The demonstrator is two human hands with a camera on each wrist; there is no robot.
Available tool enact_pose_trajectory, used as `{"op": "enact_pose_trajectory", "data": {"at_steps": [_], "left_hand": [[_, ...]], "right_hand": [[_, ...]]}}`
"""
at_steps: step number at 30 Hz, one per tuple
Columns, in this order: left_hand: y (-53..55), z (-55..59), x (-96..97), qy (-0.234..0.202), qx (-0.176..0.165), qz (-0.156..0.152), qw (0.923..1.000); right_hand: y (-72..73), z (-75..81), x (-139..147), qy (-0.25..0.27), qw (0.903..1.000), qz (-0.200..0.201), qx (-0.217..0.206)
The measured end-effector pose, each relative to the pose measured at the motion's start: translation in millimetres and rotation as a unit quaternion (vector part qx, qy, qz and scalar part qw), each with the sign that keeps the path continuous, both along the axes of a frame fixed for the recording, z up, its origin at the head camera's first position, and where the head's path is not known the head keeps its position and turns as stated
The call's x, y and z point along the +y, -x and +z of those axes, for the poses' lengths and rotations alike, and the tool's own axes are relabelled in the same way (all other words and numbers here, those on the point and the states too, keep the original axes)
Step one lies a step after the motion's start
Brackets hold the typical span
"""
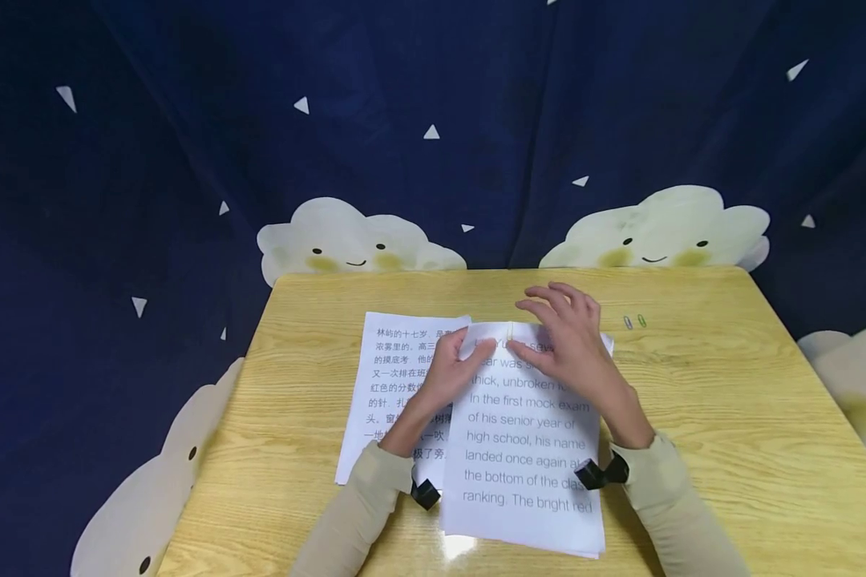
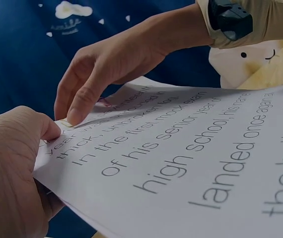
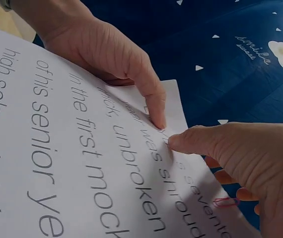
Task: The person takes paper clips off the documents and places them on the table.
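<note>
Several sheets of paper (image 1: 527, 433), the top one printed with large English text, lie tilted up at their far edge. My left hand (image 1: 449, 375) grips the far left corner, thumb on top and fingers underneath. A yellow paper clip (image 1: 509, 331) sits on the far edge near the middle. My right hand (image 1: 580, 349) presses its thumb on the paper by this clip; its other fingers spread beyond the edge, apart from the thumb. In the right wrist view a pink paper clip (image 3: 226, 202) sits farther along that edge, close to my right fingers.
Sheets with Chinese print (image 1: 397, 385) lie on the wooden table (image 1: 736, 417) at left, partly under the English ones. A blue paper clip (image 1: 628, 322) and a green one (image 1: 642, 320) lie at the far right. A dark blue curtain (image 1: 418, 72) hangs behind the table.
</note>
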State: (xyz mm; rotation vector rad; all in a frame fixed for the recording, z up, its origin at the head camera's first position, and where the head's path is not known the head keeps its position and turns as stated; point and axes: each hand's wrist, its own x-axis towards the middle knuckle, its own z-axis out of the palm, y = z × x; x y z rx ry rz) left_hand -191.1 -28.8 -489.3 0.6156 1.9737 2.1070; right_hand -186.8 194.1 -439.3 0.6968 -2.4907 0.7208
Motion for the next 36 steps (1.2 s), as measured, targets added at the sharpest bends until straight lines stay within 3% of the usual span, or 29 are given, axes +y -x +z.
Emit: {"op": "enact_pose_trajectory", "data": {"at_steps": [13,23,36], "left_hand": [[-3.2,-1.4,3.4,0.009,0.01,-0.007,0.9999],[-4.3,-3.2,3.2,0.01,-0.007,-0.015,0.9998],[-5.9,-0.8,6.3,0.017,0.0,-0.012,0.9998]], "right_hand": [[-2.0,-3.9,-2.3,0.019,0.9995,0.025,-0.006],[-1.3,-4.4,-4.4,0.057,0.9976,0.038,-0.003],[0.3,-5.2,-5.1,0.072,0.9971,0.023,0.009]]}}
